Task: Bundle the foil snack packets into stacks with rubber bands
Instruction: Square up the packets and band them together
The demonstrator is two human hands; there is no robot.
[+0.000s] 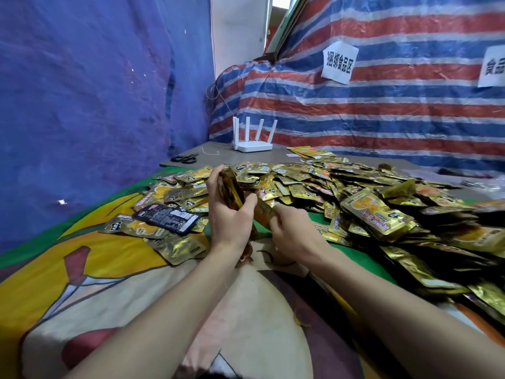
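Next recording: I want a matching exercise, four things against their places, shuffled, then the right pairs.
1. white four-antenna router
2. black-handled scissors
3. dark blue printed packet
4. upright stack of gold foil packets

A. gripped in the left hand
B. left edge of the loose packet pile
C. grey board, left end
D. grey board, right of the scissors

Pairs: 1-D, 2-C, 3-B, 4-A
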